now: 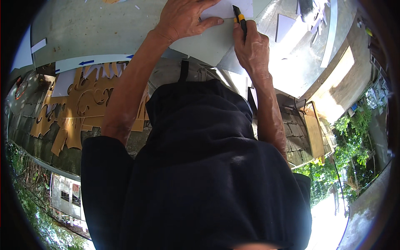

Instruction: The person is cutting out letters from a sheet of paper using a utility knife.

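My right hand (253, 48) grips a box cutter (240, 18) with a black and yellow body, its dark blade pointing up and away from me. Beneath the blade lies a white sheet (228, 9) on the pale table top (125, 27). Over at the sheet's left edge, my left hand (187, 17) is spread out, its thumb stretched toward the cutter. Some of the left fingers are cut off by the upper edge of the view.
White offcuts (285, 26) and thin strips lie at the right of the table. Below its near left edge are brown cut-out boards (89, 93) with curved shapes. A wooden panel (313, 131) stands at the right, near green plants (354, 129).
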`<state>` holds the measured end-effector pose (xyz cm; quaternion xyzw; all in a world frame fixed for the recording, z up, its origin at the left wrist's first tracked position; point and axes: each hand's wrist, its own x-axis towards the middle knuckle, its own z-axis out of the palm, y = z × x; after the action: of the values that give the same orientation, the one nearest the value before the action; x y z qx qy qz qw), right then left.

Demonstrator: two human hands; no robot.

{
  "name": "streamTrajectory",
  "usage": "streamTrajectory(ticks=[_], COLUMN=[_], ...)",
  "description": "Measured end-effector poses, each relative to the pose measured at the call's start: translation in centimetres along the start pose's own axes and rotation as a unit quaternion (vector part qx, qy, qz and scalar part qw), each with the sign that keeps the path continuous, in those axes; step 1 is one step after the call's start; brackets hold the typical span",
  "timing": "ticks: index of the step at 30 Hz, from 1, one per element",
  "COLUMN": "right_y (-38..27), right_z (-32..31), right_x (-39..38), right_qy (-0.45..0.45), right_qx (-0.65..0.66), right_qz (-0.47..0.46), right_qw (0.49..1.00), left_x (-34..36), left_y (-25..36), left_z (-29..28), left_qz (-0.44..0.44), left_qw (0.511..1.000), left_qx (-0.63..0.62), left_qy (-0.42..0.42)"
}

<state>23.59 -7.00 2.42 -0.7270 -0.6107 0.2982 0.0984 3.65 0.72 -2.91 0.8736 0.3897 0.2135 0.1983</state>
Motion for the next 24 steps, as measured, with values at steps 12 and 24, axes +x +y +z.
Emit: streamTrajectory(ticks=[12, 24], right_y=[-0.08, -0.22], right_z=[-0.07, -0.22], right_x=[0.21, 0.34], right_qy=[-0.005, -0.012], right_qx=[-0.009, -0.012], right_qz=[-0.008, -0.006], right_qw=[1.0, 1.0], left_x=[0.03, -0.06], left_y=[0.01, 0.0], left_z=[-0.24, -0.26], left_qz=[0.006, 0.001], left_qw=[1.0, 1.0], left_qx=[-0.005, -0.019], left_qy=[0.006, 0.008])
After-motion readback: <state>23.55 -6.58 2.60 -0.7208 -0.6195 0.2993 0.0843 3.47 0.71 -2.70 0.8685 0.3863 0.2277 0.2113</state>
